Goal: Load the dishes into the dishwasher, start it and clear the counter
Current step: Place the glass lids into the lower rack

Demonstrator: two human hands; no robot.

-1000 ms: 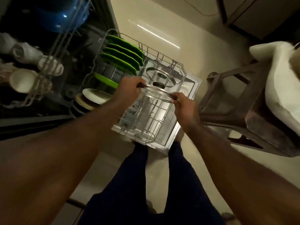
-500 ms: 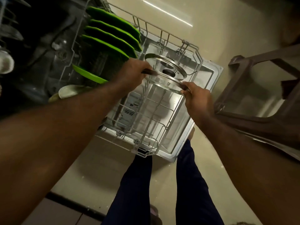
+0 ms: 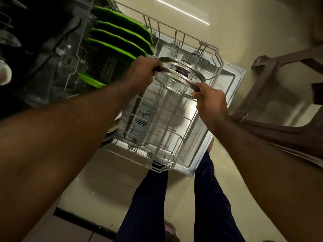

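Easing lid (image 3: 175,85) closer to rack (image 3: 217,55) since prior frame | left hand (image 3: 141,74), right hand (image 3: 209,100) pinching its rim on opposite sides, holding it over rack beside second lid (image 3: 191,68) | plates (image 3: 122,32) already sitting racked | loading continuing; start, counter-clearing probably pending

I see a glossy beige tile floor (image 3: 236,35) with a thin white light streak (image 3: 181,13) reflected across it. Brown plastic stool (image 3: 262,70) on my right. Dark border strip (image 3: 73,215) lower left. Dim lighting overall.
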